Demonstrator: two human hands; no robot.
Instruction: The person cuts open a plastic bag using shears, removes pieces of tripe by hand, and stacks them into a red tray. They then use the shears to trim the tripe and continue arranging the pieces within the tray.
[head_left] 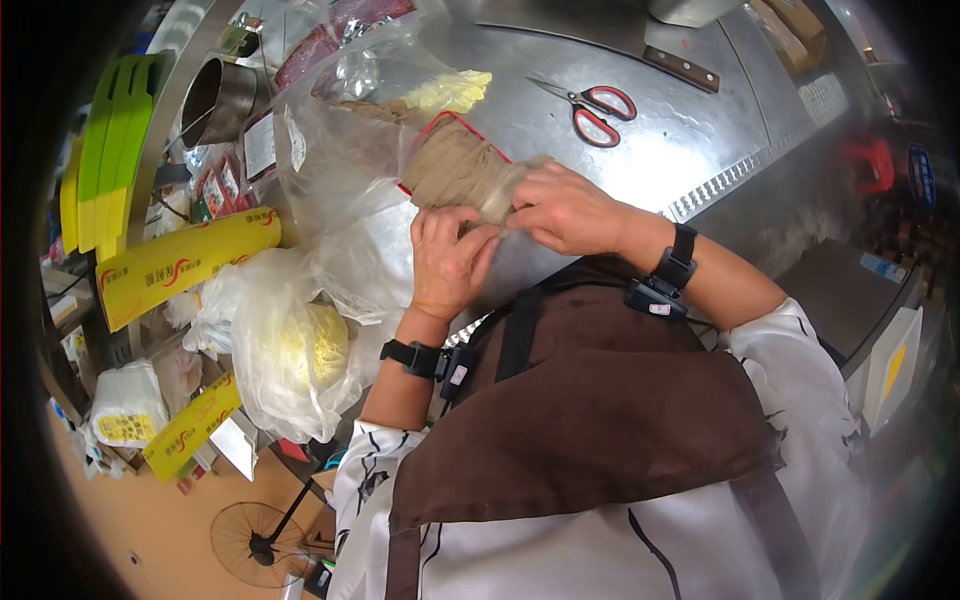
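Observation:
A tan-brown bundle of thin strands [455, 165] lies at the near edge of the metal table, in clear packaging with red edging. My left hand [447, 262] has its fingers bent against the near end of the bundle. From the other side, my right hand [565, 212] pinches the same end, its fingertips close to the left ones. Exactly what lies under the fingertips is hidden. A large clear plastic bag [335, 180] spreads to the left of the bundle. A pale yellow leafy piece [450, 92] shows beyond it.
Red-handled scissors [600, 103] lie open on the metal table [690, 130]. Behind them is a wooden-handled cleaver [682, 69]. At left are yellow boxes [190, 265], a bag with something yellow inside [312, 345] and a metal pot [220, 103]. A fan [262, 546] stands below.

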